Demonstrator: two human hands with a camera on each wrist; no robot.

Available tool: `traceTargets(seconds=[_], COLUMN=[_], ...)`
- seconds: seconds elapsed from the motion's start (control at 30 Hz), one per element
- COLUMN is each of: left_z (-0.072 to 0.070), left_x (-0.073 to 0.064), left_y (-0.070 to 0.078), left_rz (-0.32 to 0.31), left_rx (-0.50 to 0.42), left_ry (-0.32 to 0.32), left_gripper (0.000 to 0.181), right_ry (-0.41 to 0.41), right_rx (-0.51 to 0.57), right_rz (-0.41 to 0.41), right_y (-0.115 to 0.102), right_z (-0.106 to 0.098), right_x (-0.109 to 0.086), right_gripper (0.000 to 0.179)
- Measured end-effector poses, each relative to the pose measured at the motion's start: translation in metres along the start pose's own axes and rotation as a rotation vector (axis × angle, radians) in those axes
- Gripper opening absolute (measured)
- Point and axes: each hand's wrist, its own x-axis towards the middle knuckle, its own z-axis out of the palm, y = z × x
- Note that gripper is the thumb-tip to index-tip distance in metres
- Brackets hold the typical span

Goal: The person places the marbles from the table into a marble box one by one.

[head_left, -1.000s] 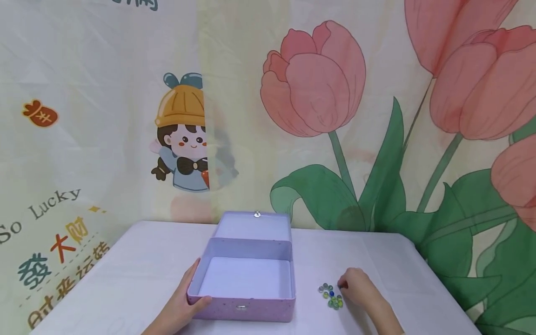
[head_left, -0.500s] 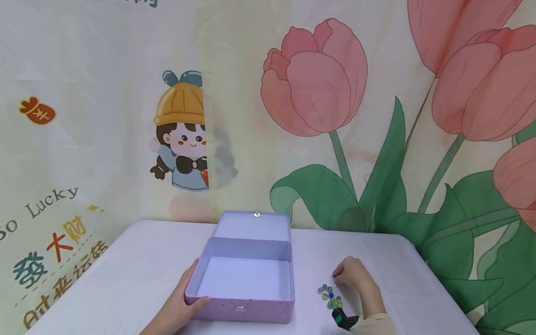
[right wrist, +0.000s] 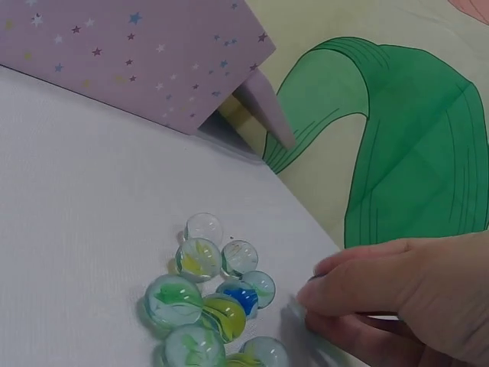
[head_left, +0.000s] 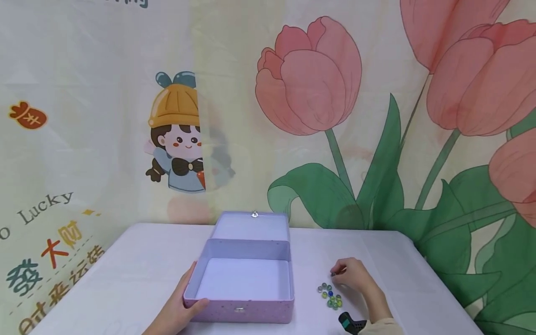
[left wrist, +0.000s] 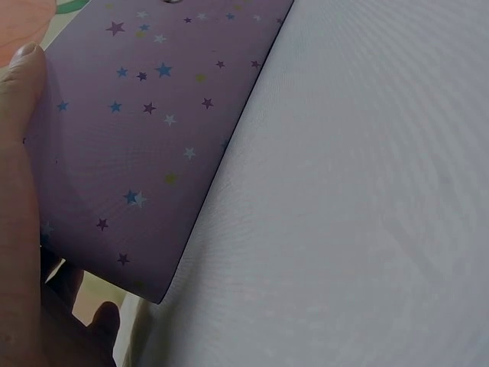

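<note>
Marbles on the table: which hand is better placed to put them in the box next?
Probably the right hand: it is beside the marbles, seemingly pinching one; the left hand holds the box from the left.

Lilac rectangular box (head_left: 268, 311) on white cloth-covered desk (head_left: 146, 265), lilac rectangular lid (head_left: 251, 228) behind it, left hand (head_left: 181, 302) at its left front corner. Right of box, on desk: cluster of round clear-glass marbles (head_left: 331, 293); right hand (head_left: 354, 275) just behind and right of them.

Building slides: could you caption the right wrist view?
Clear marbles cluster on a white table beside the right hand, with a starry purple box beyond.
</note>
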Motion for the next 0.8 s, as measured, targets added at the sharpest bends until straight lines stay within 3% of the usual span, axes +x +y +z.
traceTargets(seconds=[0.17, 0.53, 0.8], left_z=[-0.001, -0.002, 0.001], left_x=[-0.001, 0.000, -0.001], left_y=[-0.003, -0.002, -0.002], left_rz=[0.015, 0.017, 0.006], left_rx=[0.018, 0.032, 0.021], left_ry=[0.025, 0.038, 0.037], left_gripper=[0.096, 0.096, 0.096], right_ry=[0.015, 0.017, -0.015], right_rx=[0.006, 0.032, 0.039], right_rz=[-0.023, 0.014, 0.042], right_y=[-0.004, -0.016, -0.012], right_z=[0.001, -0.003, -0.002], right_x=[0.001, 0.002, 0.003], right_gripper=[0.013, 0.010, 0.009])
